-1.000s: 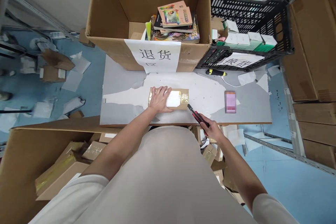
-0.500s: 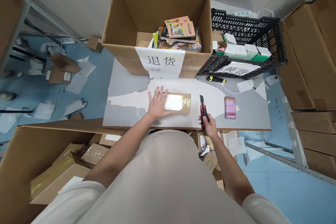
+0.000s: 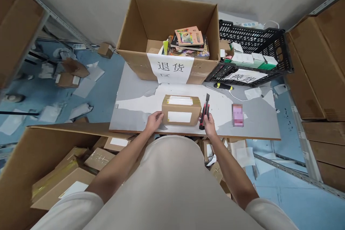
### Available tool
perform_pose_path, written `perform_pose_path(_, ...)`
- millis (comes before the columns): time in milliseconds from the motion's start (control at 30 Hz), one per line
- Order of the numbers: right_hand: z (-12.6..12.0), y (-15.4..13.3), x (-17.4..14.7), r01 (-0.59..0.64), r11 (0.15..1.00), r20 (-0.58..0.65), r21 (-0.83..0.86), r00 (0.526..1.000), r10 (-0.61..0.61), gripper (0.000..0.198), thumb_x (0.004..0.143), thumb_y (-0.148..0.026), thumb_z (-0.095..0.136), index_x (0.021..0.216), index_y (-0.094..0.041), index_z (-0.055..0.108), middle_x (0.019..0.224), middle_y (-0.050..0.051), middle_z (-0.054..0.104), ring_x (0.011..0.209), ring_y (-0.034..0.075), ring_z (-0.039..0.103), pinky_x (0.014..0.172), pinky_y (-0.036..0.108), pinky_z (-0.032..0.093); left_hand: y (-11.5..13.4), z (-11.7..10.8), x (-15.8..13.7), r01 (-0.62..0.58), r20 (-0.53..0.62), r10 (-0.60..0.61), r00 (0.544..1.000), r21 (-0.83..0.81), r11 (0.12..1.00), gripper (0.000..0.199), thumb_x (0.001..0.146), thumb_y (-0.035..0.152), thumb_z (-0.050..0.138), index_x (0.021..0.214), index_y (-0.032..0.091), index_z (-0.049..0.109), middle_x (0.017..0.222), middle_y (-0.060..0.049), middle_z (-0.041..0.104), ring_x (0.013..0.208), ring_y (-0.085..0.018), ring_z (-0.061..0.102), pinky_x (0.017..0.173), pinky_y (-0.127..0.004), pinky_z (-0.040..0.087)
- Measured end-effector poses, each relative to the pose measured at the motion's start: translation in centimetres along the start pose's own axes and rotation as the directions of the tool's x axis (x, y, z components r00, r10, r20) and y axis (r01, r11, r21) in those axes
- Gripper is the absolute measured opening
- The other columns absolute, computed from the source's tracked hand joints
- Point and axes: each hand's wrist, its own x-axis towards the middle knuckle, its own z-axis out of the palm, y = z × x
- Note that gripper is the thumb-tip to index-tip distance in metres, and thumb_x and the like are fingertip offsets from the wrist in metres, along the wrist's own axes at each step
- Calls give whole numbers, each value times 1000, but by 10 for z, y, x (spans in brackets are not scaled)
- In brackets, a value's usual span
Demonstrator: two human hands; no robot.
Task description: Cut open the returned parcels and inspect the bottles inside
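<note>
A small brown cardboard box (image 3: 180,109) is on the table in front of me, with white labels on its top and on the side facing me. At its left end, my left hand (image 3: 154,121) grips the lower corner with the fingers closed on the edge. My right hand (image 3: 209,125) is wrapped round a red and black utility knife (image 3: 205,110), its blade pointing away from me. The fingertips of that hand come close to the right end of the box; whether they touch it, I cannot tell.
Behind stand a large carton (image 3: 134,65) holding books (image 3: 188,41) and a black crate (image 3: 280,70) of small boxes. On the table (image 3: 258,129) lie a pink phone-like object (image 3: 238,115) and a yellow-black tool (image 3: 223,86). Another carton (image 3: 21,158) with parcels stands at lower left.
The box, lying flat under my open left hand before, is now tipped so that a labelled side faces me. My left hand has shifted to its left end; the knife has moved slightly left.
</note>
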Motion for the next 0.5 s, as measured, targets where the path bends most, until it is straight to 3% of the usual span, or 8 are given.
perform_pose_path(200,0,-5,8,-21,994,18,-109,1000,23,43,78,-59,54,98,-21,54,94,5,66,83,16,61,75,32,51,3,0,9,10,-61,-6,998,74,997,32,82,39,50,93,16,70,102,-10,71,97,-25,64,94,-38,47)
perform_pose_path(367,-6,7,-10,-31,999,31,-34,999,32,48,79,-61,52,107,-22,50,115,9,63,95,18,64,84,36,51,-22,-1,-1,41,-5,-41,999,-6,999,40,82,34,44,110,13,65,109,-12,69,99,-23,65,94,-40,48)
perform_pose_path(500,-12,23,-31,-55,995,45,-88,997,59,50,79,-63,50,108,-22,49,114,10,64,95,19,65,84,38,52,-41,1,-20,53,93,-45,995,-87,995,51,71,35,59,116,11,61,115,-13,66,105,-24,64,97,-41,48)
